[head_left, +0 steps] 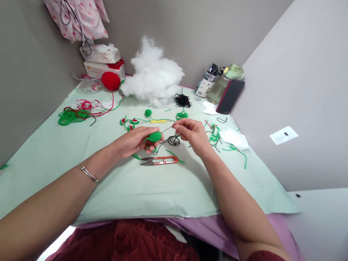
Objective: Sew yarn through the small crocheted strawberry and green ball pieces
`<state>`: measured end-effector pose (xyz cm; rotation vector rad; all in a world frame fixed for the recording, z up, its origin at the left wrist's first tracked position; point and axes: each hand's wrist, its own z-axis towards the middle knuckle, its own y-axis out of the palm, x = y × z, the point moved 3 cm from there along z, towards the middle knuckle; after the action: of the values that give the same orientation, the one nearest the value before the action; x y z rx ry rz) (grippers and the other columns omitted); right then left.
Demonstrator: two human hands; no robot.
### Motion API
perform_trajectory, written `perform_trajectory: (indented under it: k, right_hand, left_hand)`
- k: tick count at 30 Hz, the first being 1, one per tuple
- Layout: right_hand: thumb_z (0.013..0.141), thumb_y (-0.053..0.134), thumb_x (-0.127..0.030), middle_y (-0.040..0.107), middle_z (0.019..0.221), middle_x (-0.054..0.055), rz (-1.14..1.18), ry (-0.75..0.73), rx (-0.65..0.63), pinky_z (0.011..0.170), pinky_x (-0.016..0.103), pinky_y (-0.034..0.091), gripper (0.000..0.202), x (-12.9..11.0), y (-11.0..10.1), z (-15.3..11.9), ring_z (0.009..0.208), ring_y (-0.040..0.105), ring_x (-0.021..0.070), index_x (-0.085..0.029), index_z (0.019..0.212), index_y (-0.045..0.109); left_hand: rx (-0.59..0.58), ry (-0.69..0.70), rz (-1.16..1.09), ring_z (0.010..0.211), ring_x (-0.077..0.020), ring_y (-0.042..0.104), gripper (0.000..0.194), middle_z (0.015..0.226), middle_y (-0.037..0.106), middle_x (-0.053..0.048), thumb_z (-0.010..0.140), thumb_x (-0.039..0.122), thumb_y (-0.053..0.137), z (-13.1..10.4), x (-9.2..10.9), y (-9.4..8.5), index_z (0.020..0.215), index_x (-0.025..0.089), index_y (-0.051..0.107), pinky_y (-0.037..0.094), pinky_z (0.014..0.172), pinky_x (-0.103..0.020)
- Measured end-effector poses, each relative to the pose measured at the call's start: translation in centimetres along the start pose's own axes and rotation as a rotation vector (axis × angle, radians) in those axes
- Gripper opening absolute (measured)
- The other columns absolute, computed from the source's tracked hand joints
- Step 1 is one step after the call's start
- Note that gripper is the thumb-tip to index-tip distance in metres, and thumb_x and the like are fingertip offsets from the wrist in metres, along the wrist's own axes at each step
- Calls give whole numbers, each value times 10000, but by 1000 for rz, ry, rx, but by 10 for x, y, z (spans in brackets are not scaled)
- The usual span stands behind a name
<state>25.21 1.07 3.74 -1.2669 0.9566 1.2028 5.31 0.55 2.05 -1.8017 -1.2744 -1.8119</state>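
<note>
My left hand [135, 140] is closed around a small green crocheted piece [154, 136], rounded in shape. A thin black thread [167, 129] runs from this piece to my right hand [189, 132], whose thumb and fingers pinch its upper end. Whether a needle is in that pinch is too small to tell. Just below the hands lies a loose coil of black yarn [173, 140]. Orange-handled thread snips [159, 160] rest nearer to me. Beyond my hands is a yellow-handled crochet hook [158, 121].
White stuffing [155, 76] is heaped at the back. Green yarn [73, 116] and a red yarn ball [111, 80] sit to the left. Yarn scraps [214, 133] and white tissue [234, 139] lie right. A phone [230, 96] leans against a bottle [219, 87] near the wall.
</note>
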Motion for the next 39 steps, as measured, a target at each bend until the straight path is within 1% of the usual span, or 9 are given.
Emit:
perform_trajectory:
  k: [5,11,18,27,31,34,36,38,39]
  right_hand:
    - [681,755,-301,585,575,-17,99,5,219,433,222,245,173,5,-30,11,448,346,46,-145,741,710]
    - [648,754,-257,586,570,-7,147,4,369,407,208,199,142,17,-58,20,427,331,34,-137,701,697]
    - [662,714,-206,574,554,-5,115,42,461,398,208,188,91,26,-75,26,414,327,34,-124,686,684]
    - [687,686,-230,561,572,-10,-12,78,504,418,227,209,92,33,-84,29,435,300,47,-140,694,670]
    - [681,675,-207,647,673,28,-139,73,473,466,248,288,114,33,-85,29,487,356,76,-137,764,710]
    - [710,650,-163,737,936,74,-392,-90,443,572,281,388,256,17,-72,22,564,420,96,-146,946,744]
    - [784,647,-202,737,1056,74,-425,-198,286,591,287,396,298,4,-50,12,574,410,94,-169,1066,736]
    - [850,669,-295,726,1107,60,-323,-222,-1,562,278,377,292,-7,-19,0,571,387,90,-199,1120,726]
    - [854,694,-317,716,1128,54,-293,-239,-107,557,275,370,292,-12,-5,-6,577,378,87,-210,1124,725]
  left_hand:
    - [-12,5,-14,527,-79,549,308,679,598,-14,887,417,672,-1,0,1,828,116,697,457,450,-170]
    - [-32,-4,-42,536,-78,564,302,694,603,-18,896,417,655,-1,-1,-2,841,123,696,471,462,-164]
    - [-25,7,-24,537,-84,555,318,686,597,-19,884,432,661,-1,-1,-1,842,117,683,462,459,-176]
    - [-28,-9,-34,535,-80,548,338,676,590,-9,870,449,675,-1,0,0,837,112,661,459,464,-174]
    - [-17,-8,-42,528,-83,553,327,656,590,-8,869,437,676,-2,1,1,842,111,664,455,458,-174]
    - [1,12,-42,525,-86,556,324,649,599,-11,875,429,669,-2,2,2,857,106,669,459,456,-177]
    - [11,22,-44,530,-90,565,322,654,615,-17,878,426,669,-1,0,3,866,104,666,471,465,-181]
    - [32,33,-53,539,-97,582,315,667,638,-24,885,425,668,1,-3,3,877,110,657,492,486,-189]
    - [48,43,-59,545,-102,593,306,672,648,-26,889,422,668,2,-4,3,882,117,651,503,498,-195]
